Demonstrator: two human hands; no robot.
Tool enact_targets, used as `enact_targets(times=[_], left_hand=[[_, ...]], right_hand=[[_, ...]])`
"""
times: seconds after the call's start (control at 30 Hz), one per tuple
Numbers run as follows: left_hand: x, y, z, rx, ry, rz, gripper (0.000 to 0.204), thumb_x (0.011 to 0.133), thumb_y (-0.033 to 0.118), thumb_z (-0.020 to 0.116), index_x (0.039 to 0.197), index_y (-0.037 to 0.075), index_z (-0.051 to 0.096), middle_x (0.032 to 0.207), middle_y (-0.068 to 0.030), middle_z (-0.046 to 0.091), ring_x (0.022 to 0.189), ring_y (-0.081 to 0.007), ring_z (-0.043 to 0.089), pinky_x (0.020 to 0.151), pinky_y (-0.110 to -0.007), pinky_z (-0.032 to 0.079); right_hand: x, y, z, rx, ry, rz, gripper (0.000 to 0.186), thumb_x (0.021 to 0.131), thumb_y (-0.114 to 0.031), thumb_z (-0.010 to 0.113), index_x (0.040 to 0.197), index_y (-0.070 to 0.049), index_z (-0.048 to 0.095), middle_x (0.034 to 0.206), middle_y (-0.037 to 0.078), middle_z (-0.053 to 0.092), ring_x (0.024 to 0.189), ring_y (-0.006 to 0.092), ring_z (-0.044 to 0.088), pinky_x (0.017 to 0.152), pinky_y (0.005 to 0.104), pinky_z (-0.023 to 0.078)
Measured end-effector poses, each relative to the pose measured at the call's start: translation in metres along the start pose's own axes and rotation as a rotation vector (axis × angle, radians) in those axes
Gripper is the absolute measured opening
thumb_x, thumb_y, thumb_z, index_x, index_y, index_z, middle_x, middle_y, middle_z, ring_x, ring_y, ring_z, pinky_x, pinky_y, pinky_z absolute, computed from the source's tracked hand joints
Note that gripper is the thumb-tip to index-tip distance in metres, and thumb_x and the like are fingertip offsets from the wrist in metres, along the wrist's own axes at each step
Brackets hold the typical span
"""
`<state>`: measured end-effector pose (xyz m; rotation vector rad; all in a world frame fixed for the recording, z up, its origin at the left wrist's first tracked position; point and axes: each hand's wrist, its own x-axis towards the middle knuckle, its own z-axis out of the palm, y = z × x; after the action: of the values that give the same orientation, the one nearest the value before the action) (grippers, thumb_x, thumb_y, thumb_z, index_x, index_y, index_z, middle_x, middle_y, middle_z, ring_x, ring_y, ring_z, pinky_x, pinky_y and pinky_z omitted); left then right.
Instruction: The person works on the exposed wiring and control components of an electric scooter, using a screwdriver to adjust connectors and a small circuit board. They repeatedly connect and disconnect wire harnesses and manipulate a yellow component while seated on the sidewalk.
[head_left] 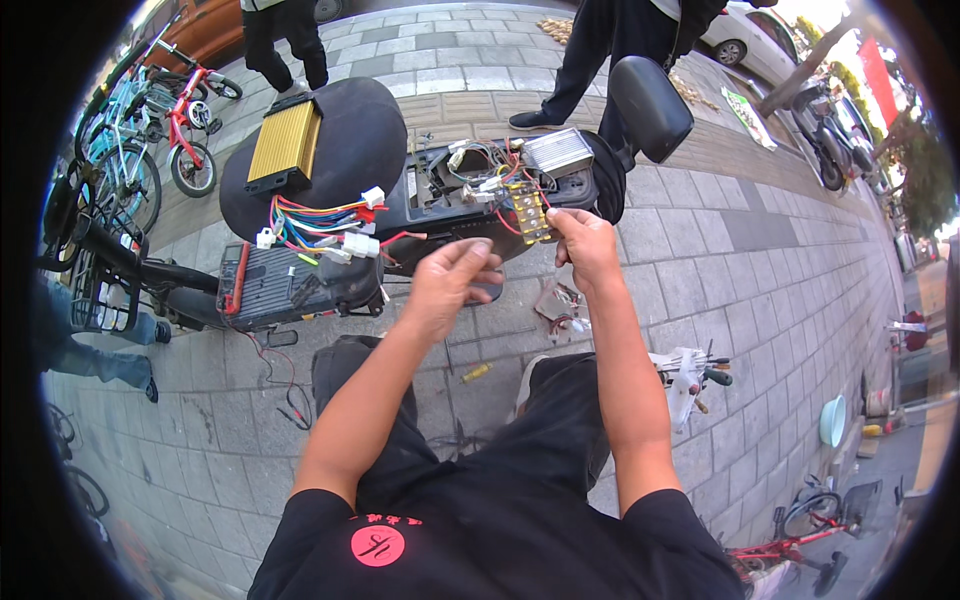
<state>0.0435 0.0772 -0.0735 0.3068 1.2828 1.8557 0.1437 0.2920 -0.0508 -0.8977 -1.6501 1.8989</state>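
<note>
My right hand point(587, 247) is pinched at the lower right edge of a yellow terminal block point(527, 212) with metal screws; what lies between its fingertips is too small to make out. My left hand point(453, 285) hovers to the left, fingers loosely bent and apart, with nothing visible in it. The block hangs at the side of an electric scooter's opened compartment point(430, 190), among thin coloured wires. A silver finned controller point(560, 153) sits at the compartment's right end. On the black seat point(370, 125) rests a gold finned controller point(285, 145), its coloured wire bundle point(315, 222) ending in white plugs.
A red multimeter point(234, 278) lies on the scooter's black ribbed footboard area point(300, 285). Below are a yellow-handled screwdriver point(477, 372), a small pile of parts point(562, 308) and a tool holder point(688, 380). Two people stand beyond the scooter; a mirror point(650, 108) juts up right.
</note>
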Motion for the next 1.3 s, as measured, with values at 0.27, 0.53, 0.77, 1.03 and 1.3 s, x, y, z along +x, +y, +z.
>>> enact_targets(times=[0.27,0.53,0.77,1.03,1.3], left_hand=[[0.032,-0.019,0.034,-0.267,-0.087,-0.078,0.033,0.106,0.026,0.069,0.132,0.007,0.064,0.125,-0.0080,0.073,0.110,-0.0211,0.071,0.083,-0.037,0.057],[0.043,-0.027,0.035,-0.267,-0.051,-0.066,0.027,0.105,0.022,0.070,0.127,0.007,0.065,0.122,-0.0082,0.075,0.107,-0.0205,0.073,0.081,-0.035,0.057],[0.044,-0.032,0.031,-0.141,-0.014,-0.021,0.033,0.105,0.029,0.070,0.127,0.005,0.066,0.117,-0.0059,0.075,0.099,-0.0173,0.075,0.072,-0.032,0.060],[0.012,-0.028,0.009,0.100,-0.051,-0.024,0.038,0.106,0.032,0.068,0.132,0.004,0.064,0.115,-0.0060,0.074,0.092,-0.0159,0.073,0.071,-0.034,0.059],[-0.177,0.116,-0.149,0.554,-0.120,0.016,0.036,0.104,0.024,0.070,0.129,-0.001,0.069,0.110,-0.0159,0.077,0.097,-0.0239,0.079,0.078,-0.035,0.066]], right_hand=[[0.000,0.007,0.001,-0.015,-0.003,-0.004,0.033,0.098,-0.022,0.073,0.110,0.009,0.072,0.090,0.010,0.074,0.051,0.0098,0.055,0.045,0.0274,0.045],[0.007,0.018,-0.007,-0.020,-0.023,0.022,0.035,0.098,-0.024,0.074,0.111,0.008,0.071,0.090,0.012,0.074,0.051,0.0106,0.056,0.046,0.0279,0.045],[0.009,0.024,-0.005,-0.083,-0.041,-0.017,0.034,0.100,-0.030,0.073,0.106,0.003,0.072,0.086,0.008,0.069,0.052,0.0119,0.057,0.048,0.0283,0.046],[0.003,0.045,-0.008,0.102,-0.160,-0.046,0.036,0.105,-0.031,0.067,0.117,0.003,0.068,0.088,0.006,0.069,0.059,0.0133,0.061,0.053,0.0300,0.051],[0.012,0.061,-0.009,0.298,-0.153,-0.085,0.028,0.106,-0.030,0.069,0.108,-0.002,0.068,0.084,0.005,0.070,0.055,0.0115,0.059,0.050,0.0271,0.048]])
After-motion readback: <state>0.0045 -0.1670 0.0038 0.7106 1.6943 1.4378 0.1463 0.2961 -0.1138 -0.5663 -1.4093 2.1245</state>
